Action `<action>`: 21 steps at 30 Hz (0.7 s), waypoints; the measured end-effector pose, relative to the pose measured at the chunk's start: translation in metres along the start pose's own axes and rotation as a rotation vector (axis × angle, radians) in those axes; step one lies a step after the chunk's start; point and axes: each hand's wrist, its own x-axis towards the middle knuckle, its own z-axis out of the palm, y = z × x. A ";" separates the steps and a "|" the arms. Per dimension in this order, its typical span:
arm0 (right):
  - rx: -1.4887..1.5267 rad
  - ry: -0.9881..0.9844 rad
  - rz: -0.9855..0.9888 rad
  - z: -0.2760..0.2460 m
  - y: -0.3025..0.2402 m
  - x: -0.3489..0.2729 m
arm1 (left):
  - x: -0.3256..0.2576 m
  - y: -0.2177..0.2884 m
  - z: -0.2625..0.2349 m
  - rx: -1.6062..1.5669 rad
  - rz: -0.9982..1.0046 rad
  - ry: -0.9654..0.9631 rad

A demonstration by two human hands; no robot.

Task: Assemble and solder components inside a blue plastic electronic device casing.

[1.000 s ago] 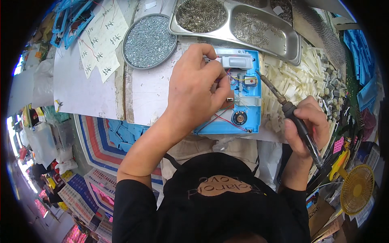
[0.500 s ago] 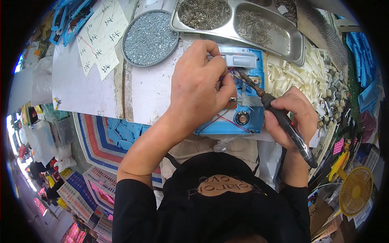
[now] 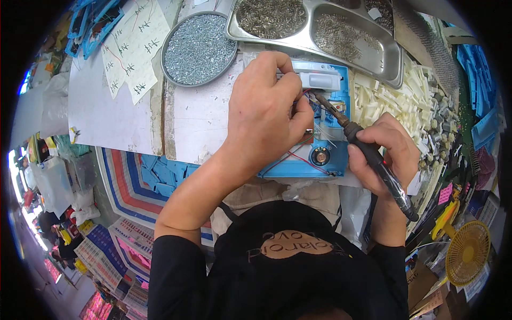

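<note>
left hand (image 3: pixel 266 104) arches over the wired blue case (image 3: pixel 340 152), fingers curled in; their tips are hidden, so i cannot tell what they pinch. right hand (image 3: pixel 397 154) wraps the soldering iron (image 3: pixel 374 161), tip angled into the case, which lies along the table's (image 3: pixel 197 120) near edge. metal tray (image 3: pixel 290 42) behind, white parts (image 3: pixel 392 96) right; scuffed white tabletop open leftward.

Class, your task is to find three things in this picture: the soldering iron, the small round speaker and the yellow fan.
Soldering iron (image 3: pixel 372 156): head view, on its dark handle.
Speaker (image 3: pixel 321 156): head view, on its round middle.
Yellow fan (image 3: pixel 468 253): head view, on its round grille.
</note>
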 end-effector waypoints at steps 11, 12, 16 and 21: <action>-0.014 -0.011 -0.010 0.000 0.001 -0.001 | -0.001 -0.001 0.000 -0.015 0.011 0.000; -0.007 -0.002 -0.014 0.001 0.000 0.000 | -0.001 -0.001 -0.001 -0.013 0.010 0.000; 0.001 0.022 -0.027 0.003 0.000 0.001 | -0.001 -0.002 0.000 -0.001 0.009 0.003; -0.014 0.006 -0.021 0.001 0.000 0.001 | 0.002 0.000 -0.002 0.075 0.033 -0.014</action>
